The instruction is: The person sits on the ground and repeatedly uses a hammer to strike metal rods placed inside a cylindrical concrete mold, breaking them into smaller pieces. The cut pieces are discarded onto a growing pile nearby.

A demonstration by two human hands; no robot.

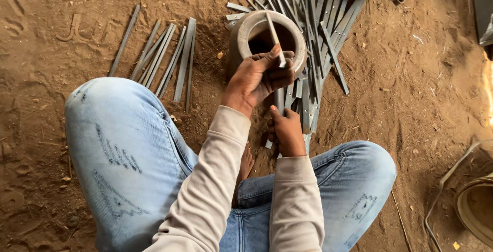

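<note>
Hands at work over a dirt floor (421, 77), seen from above by a person squatting in pale blue jeans and a beige long-sleeved top. The left hand (259, 75) is raised in front of a heavy metal ring (241, 34), a thick, short cylinder standing on the ground with its dark hollow facing up. Its grip is closed, fingers and thumb pinching a thin flat metal strip (273, 34) near the lower end, so the strip slants up across the ring's opening. The right hand (286, 131) sits lower, between the knees, curled around the near end of another grey strip (279, 99) that points away toward the ring; its fingers are pressed around the strip (the fingertips themselves are hidden).

Behind and to the right of the ring lies a loose heap of strips (313, 21), overlapping at many angles. A tidier row of strips (164, 57) lies well apart on the left.

The strips look stiff, light and narrow, probably with sharp cut edges; taking hold on the flat faces near one end seems safest. The ring looks heavy and unlikely to shift.
</note>
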